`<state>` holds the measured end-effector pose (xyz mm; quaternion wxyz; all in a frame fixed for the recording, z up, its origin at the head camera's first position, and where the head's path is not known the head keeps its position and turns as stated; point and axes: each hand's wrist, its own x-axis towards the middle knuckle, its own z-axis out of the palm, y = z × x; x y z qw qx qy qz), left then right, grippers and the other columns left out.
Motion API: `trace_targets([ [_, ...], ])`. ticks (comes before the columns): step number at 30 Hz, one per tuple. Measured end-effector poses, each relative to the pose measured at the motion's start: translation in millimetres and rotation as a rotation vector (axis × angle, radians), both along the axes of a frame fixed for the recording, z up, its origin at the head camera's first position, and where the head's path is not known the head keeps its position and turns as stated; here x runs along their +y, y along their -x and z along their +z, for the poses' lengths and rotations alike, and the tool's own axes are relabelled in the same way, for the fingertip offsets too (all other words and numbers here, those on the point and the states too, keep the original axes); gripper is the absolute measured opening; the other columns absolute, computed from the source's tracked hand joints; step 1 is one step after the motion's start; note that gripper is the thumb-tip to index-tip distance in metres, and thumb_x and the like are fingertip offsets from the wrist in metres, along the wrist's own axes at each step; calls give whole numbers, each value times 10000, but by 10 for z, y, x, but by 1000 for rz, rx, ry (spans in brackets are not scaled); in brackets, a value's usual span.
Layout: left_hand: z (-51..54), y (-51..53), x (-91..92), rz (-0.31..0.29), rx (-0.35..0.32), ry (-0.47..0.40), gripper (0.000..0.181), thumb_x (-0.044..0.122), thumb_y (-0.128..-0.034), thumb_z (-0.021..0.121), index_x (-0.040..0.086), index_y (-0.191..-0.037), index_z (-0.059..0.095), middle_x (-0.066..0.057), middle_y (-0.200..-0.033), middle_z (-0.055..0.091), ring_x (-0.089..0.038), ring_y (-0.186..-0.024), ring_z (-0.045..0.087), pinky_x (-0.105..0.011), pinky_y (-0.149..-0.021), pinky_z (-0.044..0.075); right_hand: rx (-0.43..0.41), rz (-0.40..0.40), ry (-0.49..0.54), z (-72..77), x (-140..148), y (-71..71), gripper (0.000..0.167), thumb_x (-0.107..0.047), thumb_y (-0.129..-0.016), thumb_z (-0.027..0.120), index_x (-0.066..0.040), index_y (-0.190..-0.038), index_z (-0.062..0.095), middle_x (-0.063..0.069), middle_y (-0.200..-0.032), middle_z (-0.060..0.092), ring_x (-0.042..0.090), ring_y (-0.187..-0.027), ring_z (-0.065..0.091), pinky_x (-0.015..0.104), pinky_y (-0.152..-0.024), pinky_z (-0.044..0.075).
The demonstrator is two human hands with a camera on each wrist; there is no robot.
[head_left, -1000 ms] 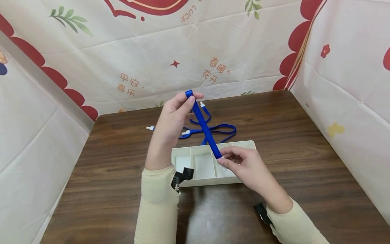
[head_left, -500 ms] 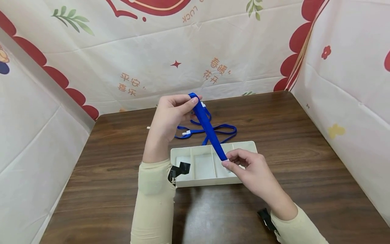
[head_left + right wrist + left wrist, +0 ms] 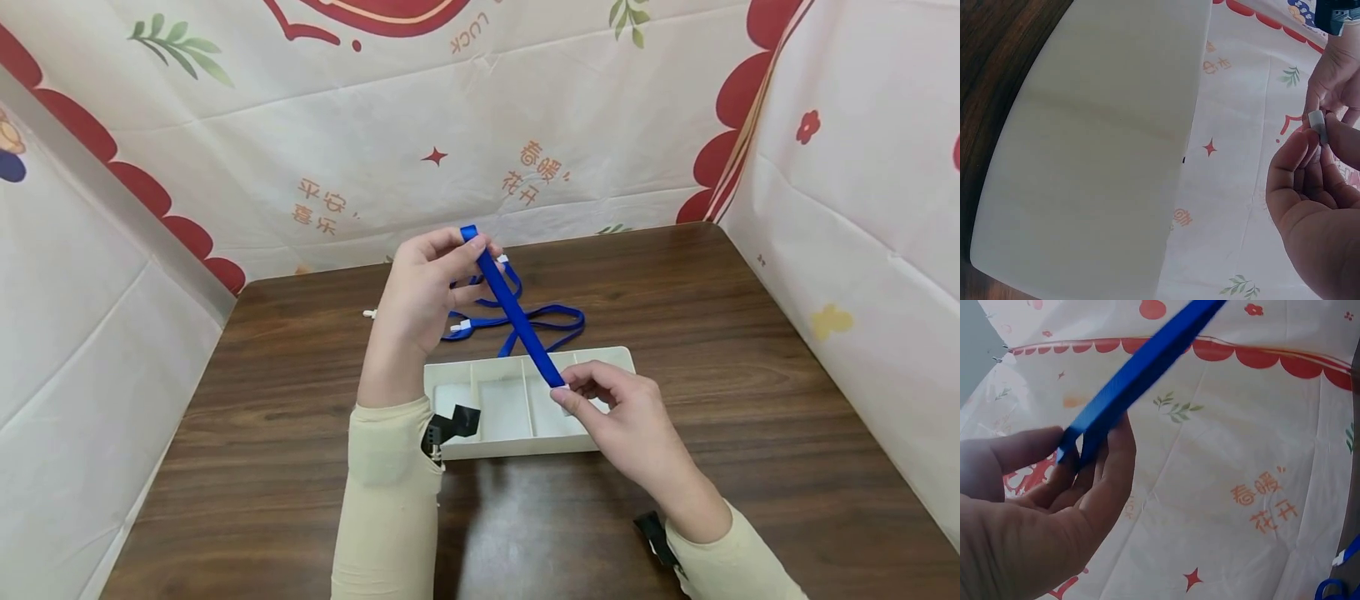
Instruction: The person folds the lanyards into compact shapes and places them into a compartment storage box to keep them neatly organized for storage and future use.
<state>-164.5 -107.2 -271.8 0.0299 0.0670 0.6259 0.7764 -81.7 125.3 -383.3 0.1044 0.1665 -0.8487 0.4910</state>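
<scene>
A blue strap [image 3: 517,318] is stretched at a slant above the tray, between the two hands. Its upper end is looped over the fingers of the left hand [image 3: 416,296], pinched by the thumb; in the left wrist view the strap [image 3: 1141,372] runs up and right from the left hand [image 3: 1066,500]. The right hand [image 3: 630,417] pinches the strap's lower end at a white clip. Seen from the right wrist, the white clip [image 3: 1317,125] is between thumb and fingers of the right hand [image 3: 1316,200].
A cream divided tray [image 3: 525,446] lies on the brown wooden table [image 3: 285,467] beneath the hands. Several blue straps [image 3: 566,312] with white clips lie behind it, partly hidden by the left hand. Printed cloth [image 3: 375,117] hangs around the table.
Compared with a second ago, the right hand has moved slightly right with the strap's lower end. The left hand has shifted a little, and the strap turned wider side on, then narrower again.
</scene>
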Motion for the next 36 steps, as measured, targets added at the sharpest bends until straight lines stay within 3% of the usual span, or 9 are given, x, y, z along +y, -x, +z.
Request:
trace_targets([
  [3,-12,-42,46,16,-35,-119,164,118,-1083,610,-12,-1082,710,-77,-1006,779,-191,-906,776,-405,-877,665,5,-8,4,-6,3,5,124,-75,-927,823,-150,-1014,776,-61,-837,737,56,-751,653,213,-720,565],
  [8,-40,-109,129,14,-110,-394,154,96,-1084,581,3,-1134,692,-113,-1120,790,-242,-1002,768,-458,-919,654,-6,-21,24,-15,1,7,94,-99,-938,820,-147,-1002,770,-51,-831,738,63,-744,658,211,-730,563],
  [11,-63,-133,166,0,-98,-441,151,89,-1090,558,53,-1147,693,-98,-1180,775,-256,-1064,749,-448,-960,639,-14,-39,38,-18,5,6,81,-114,-944,817,-149,-1001,772,-45,-836,742,64,-751,663,199,-745,555],
  [13,-80,-155,171,-31,-62,-388,169,73,-1093,544,99,-1187,681,-90,-1217,755,-263,-1098,740,-454,-992,625,-20,-48,54,-18,13,1,81,-111,-945,816,-145,-1005,774,-37,-845,746,63,-759,670,185,-756,552],
  [16,-95,-193,138,-102,-25,-241,301,37,-1078,554,177,-1337,619,-106,-1281,703,-297,-1173,722,-473,-1016,608,-22,-50,75,-7,27,-5,84,-98,-947,811,-130,-1016,775,-17,-862,751,57,-771,679,155,-773,551],
  [21,-88,-226,51,-215,-33,-13,615,32,-1067,580,389,-1548,444,-162,-1346,576,-340,-1178,713,-519,-1032,600,-23,-51,87,29,54,-9,87,-89,-947,808,-110,-1024,774,2,-869,752,58,-775,679,146,-774,555],
  [24,-83,-230,14,-251,-52,31,654,61,-1084,568,475,-1563,404,-190,-1372,534,-305,-1064,738,-536,-1033,596,-32,-45,76,42,74,-8,80,-108,-951,808,-127,-1020,772,-13,-853,739,76,-770,663,182,-751,551],
  [28,-82,-231,-9,-280,-71,48,644,103,-1106,543,527,-1563,380,-226,-1341,594,-275,-996,765,-521,-1058,586,-39,-36,65,52,93,-4,71,-126,-953,811,-150,-1006,770,-28,-827,723,94,-758,644,224,-718,538],
  [36,-94,-188,-24,-277,-13,127,651,103,-1114,522,508,-1592,345,-268,-1256,693,-272,-1013,782,-515,-1061,587,-62,-35,77,73,115,-16,73,-133,-956,809,-157,-1018,779,-20,-855,739,98,-776,660,223,-720,555],
])
